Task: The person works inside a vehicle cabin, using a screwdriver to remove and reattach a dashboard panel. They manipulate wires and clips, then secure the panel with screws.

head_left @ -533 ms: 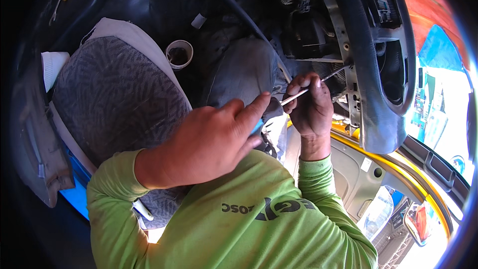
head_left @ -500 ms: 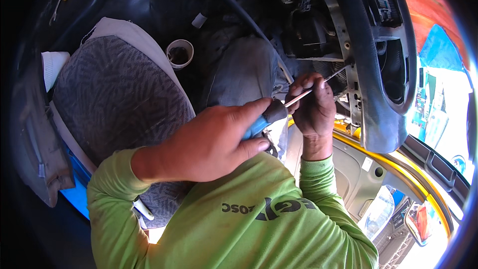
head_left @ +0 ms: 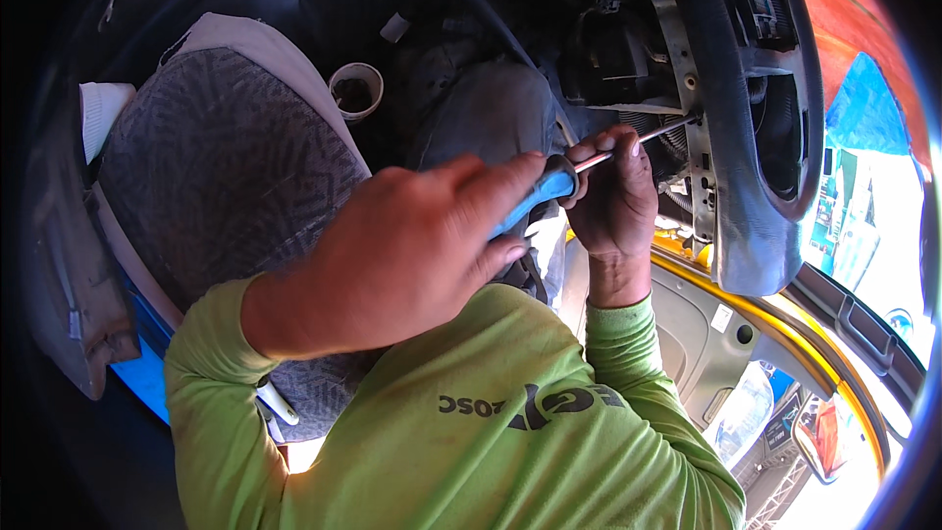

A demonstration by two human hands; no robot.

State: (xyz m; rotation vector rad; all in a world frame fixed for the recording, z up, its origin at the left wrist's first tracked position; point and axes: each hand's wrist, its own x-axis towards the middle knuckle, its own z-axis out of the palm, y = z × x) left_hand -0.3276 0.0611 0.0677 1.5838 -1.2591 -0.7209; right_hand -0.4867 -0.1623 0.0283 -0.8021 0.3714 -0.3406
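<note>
My left hand, smeared by motion, is closed round the blue and black handle of a screwdriver. Its metal shaft slants up to the right, and the fingers of my right hand pinch it partway along, palm toward me. The far end of the shaft meets a light metal bracket with holes, along the edge of the dark dashboard. What the tip engages is too small to make out. Corrugated hoses show behind the shaft.
A patterned grey seat lies to the left, with a white tub holding dark bits beyond it. My knee is between seat and dashboard. At the right are an opening in the dashboard, a yellow door frame and a side mirror.
My left hand has turned with the screwdriver handle, which now sits a little higher and shows more blue. My right hand keeps its pinch on the shaft. The whole view has shifted slightly.
</note>
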